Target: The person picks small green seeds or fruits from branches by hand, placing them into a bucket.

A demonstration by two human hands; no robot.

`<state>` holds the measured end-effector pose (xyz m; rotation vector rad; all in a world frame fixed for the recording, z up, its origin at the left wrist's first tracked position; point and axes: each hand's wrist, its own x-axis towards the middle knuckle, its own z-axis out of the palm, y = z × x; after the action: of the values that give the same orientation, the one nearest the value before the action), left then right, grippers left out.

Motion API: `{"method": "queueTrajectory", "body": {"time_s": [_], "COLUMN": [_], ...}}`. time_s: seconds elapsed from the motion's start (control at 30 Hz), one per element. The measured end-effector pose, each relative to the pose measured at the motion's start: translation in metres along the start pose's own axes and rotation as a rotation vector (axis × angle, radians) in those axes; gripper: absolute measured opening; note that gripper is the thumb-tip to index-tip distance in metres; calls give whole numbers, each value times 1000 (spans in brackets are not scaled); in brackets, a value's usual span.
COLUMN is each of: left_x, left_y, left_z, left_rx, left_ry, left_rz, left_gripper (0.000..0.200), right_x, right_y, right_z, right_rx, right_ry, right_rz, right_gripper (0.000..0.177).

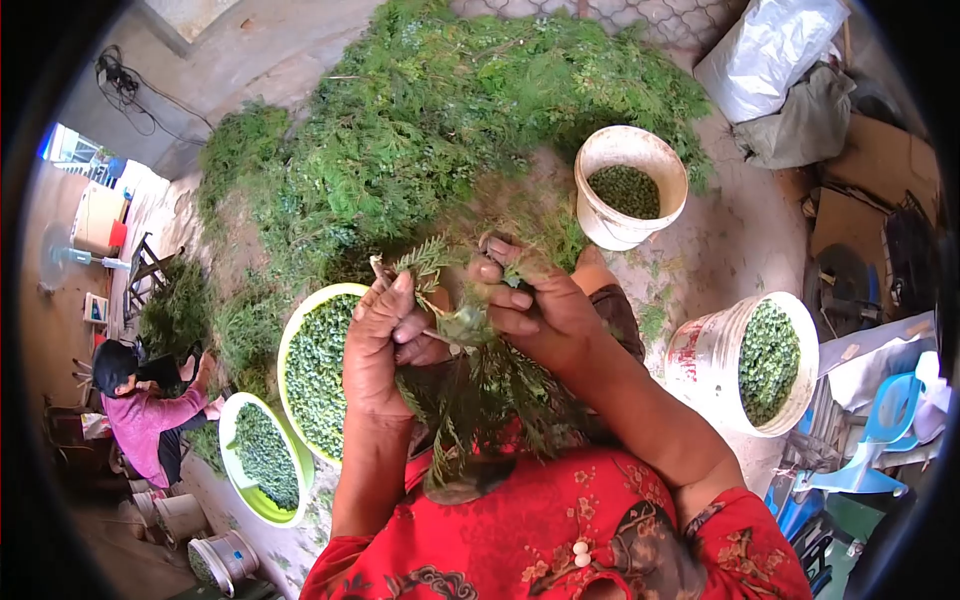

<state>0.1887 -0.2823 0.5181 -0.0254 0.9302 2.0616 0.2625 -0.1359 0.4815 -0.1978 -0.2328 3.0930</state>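
Observation:
My left hand (385, 335) is closed around the woody stem of a leafy evergreen branch (480, 385). The branch's feathery green sprays hang down in front of my red top. Close by on the right, my right hand (530, 300) has its fingers curled in a pinch, slightly blurred. A bit of green shows at its fingertips, but what it holds is not clear. Below and left of my left hand stands a round green-rimmed basin (283, 385) full of small green berry-like pieces. A white bucket (592, 222), partly filled with similar pieces, stands ahead of my right hand.
A big heap of cut evergreen branches (420, 150) covers the floor ahead. Another filled basin (228, 465) and a filled white bucket (700, 360) stand on either side. A person (145, 425) sits at the left. Sacks (770, 55) and a blue chair (885, 420) are on the right.

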Motion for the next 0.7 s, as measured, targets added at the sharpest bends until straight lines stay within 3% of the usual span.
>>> {"method": "queueTrajectory", "body": {"time_s": [0.07,0.2,0.23,0.4,0.5,0.57,0.7], "left_x": [-3,1,1,1,-1,-3,4], "left_y": [0,-9,-8,-8,-12,-17,-14], "left_z": [10,14,10,9,6,13,-1], "left_rx": [189,260,318,426,487,630,594], "left_ry": [144,193,183,219,168,228,392], "left_rz": [68,140,143,254,306,390,474], "left_gripper": [18,17,15,18,13,15,18], "right_x": [-3,-3,-6,-18,-24,-22,-28], "right_y": [-1,4,4,15,17,24,16], "right_z": [-3,-9,-8,-5,12,11,12], "right_rx": [61,-98,-169,-222,-427,-445,-441], "right_ry": [21,77,191,159,87,93,165], "right_rz": [56,94,102,147,135,114,137], "right_gripper": [9,17,21,30,27,20,8]}}
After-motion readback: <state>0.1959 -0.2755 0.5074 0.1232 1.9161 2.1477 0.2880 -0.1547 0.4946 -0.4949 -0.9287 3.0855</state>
